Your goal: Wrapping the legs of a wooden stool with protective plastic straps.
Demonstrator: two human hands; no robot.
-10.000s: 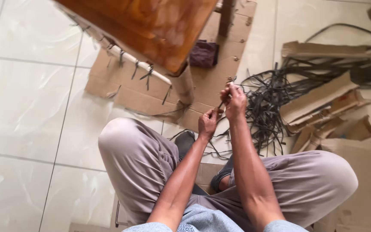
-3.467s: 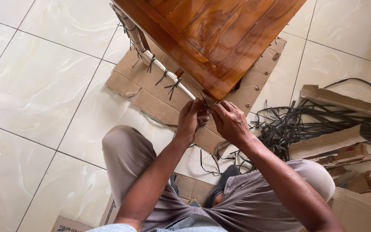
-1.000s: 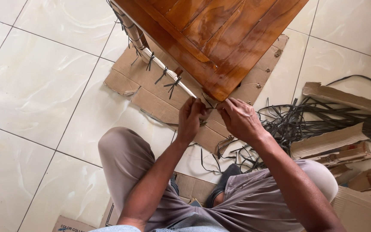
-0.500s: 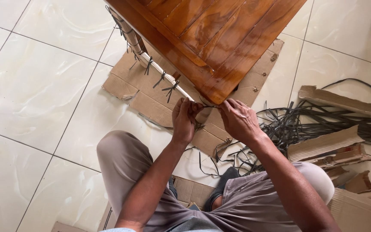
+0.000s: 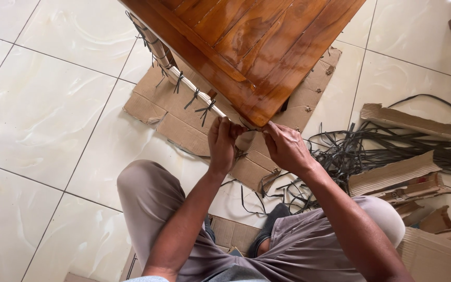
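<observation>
Pale floor tiles [image 5: 37, 120] are lying open on the left. Farther off, the wooden desk [image 5: 246, 47] is overhanging and closing off the space above both hands. On the right, tangled black straps [image 5: 340, 154] and cardboard scraps [image 5: 392, 175] are crowding the floor. Flattened cardboard [image 5: 184, 125] is lying beneath.

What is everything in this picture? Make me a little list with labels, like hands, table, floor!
left hand: fingers pinched at a thin dark strap by the table corner
right hand: pinches the other side of that strap
table: shiny brown wood, seen from above
padded rail: pale wrap below the table edge, with dark ties knotted along it
cardboard sheet: flat on the floor under the table
strap pile: loose dark straps tangled to the right
cardboard scraps: lying by the pile
floor: pale glossy tiles
person: sits with knees bent
</observation>
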